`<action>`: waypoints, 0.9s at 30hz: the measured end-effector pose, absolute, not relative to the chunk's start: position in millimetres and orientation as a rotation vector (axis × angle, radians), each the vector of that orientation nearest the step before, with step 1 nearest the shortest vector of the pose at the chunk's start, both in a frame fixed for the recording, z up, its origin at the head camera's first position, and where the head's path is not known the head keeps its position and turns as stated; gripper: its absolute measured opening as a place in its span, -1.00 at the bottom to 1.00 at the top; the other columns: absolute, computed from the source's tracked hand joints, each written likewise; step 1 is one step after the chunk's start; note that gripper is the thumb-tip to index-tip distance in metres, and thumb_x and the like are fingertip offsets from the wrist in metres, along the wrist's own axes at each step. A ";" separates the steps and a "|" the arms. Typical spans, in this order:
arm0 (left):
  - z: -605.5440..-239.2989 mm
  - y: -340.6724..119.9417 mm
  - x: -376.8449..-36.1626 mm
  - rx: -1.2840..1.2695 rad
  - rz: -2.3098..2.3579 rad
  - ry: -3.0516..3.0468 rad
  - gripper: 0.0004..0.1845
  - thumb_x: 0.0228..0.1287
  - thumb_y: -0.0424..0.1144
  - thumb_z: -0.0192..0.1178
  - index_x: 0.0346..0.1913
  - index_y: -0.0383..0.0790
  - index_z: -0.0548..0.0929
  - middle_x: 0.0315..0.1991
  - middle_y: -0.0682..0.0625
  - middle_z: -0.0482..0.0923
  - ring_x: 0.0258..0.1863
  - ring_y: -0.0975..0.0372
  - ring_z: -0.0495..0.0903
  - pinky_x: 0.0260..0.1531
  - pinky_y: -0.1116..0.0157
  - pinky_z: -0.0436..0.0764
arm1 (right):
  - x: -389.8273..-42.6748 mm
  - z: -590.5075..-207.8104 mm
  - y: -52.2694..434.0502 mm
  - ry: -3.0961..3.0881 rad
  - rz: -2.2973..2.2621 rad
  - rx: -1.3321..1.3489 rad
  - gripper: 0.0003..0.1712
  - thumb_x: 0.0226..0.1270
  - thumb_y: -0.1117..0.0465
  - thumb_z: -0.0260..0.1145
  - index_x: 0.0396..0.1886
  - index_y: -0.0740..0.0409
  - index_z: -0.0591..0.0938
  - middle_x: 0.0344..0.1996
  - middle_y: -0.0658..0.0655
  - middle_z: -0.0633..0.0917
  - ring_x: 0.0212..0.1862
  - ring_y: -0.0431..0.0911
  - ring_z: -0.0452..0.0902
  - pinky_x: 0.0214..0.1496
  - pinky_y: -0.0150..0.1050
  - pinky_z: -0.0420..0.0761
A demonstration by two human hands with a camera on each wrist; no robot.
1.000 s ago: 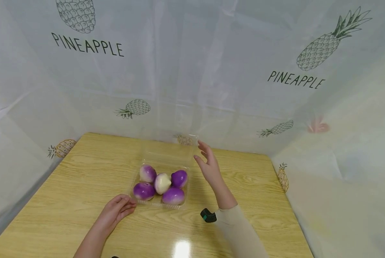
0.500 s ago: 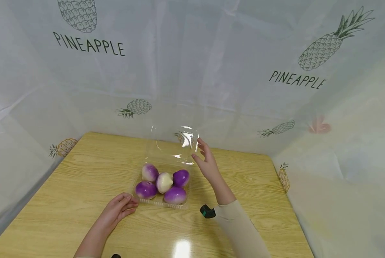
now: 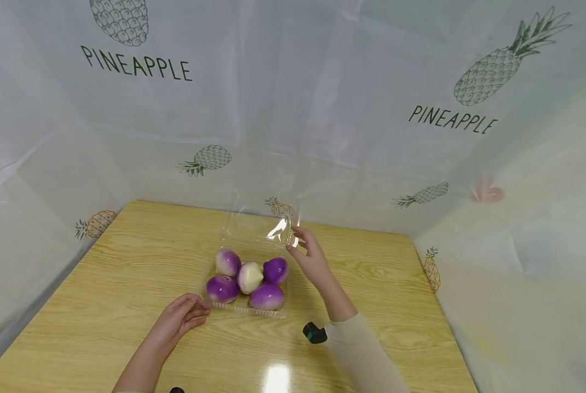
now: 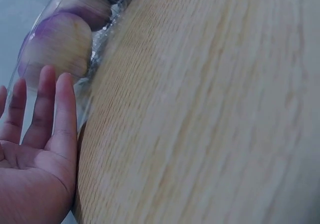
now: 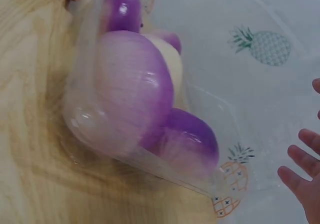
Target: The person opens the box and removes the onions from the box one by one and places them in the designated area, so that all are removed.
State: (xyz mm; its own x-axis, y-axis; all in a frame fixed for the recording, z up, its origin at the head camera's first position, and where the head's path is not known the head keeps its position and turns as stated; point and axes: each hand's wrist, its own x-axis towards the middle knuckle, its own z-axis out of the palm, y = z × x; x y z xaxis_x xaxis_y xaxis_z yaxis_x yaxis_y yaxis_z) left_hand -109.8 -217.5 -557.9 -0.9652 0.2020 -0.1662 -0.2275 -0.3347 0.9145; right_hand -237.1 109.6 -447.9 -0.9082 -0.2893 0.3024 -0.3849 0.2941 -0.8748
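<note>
A clear plastic clamshell box point(image 3: 241, 310) stands on the wooden table with its lid point(image 3: 258, 218) raised at the back. Several glossy purple-and-white onions point(image 3: 266, 296) lie inside, with a paler one point(image 3: 250, 277) in the middle. At the box's front left corner rests my left hand point(image 3: 177, 319); the left wrist view shows its fingers point(image 4: 64, 109) extended beside the plastic. My right hand point(image 3: 312, 259) is at the lid's right edge, fingers spread and fairly straight. Whether its fingertips touch the lid is hard to tell.
The wooden table point(image 3: 126, 273) meets a whitish curtain point(image 3: 293, 109) printed with pineapples at the back and sides. A small black device point(image 3: 315, 332) sits at my right wrist.
My right hand has come slightly down and toward me along the lid's edge, and the lid's tilt and glare have shifted. The left hand stays at the box corner.
</note>
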 end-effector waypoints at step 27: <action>-551.6 -217.4 -110.2 -0.066 2.335 1.653 -0.74 0.58 -0.20 -0.07 -0.13 -0.21 0.62 -0.12 -0.03 0.68 -0.01 0.13 0.63 0.08 0.21 0.62 | -174.4 -487.0 97.8 -2.652 1.672 0.618 -0.47 0.28 0.21 0.40 0.19 0.31 0.49 0.02 0.23 0.55 0.09 0.17 0.44 0.17 0.15 0.50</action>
State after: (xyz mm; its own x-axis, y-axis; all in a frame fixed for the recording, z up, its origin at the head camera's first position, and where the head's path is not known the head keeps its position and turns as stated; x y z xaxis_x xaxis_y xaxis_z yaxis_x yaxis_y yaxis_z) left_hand -110.2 -217.4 -551.6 -0.9600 0.1994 -0.1965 -0.2515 -0.3063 0.9181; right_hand -174.4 97.8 -487.0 -0.9238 -0.3488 0.1578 -0.2928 0.3782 -0.8782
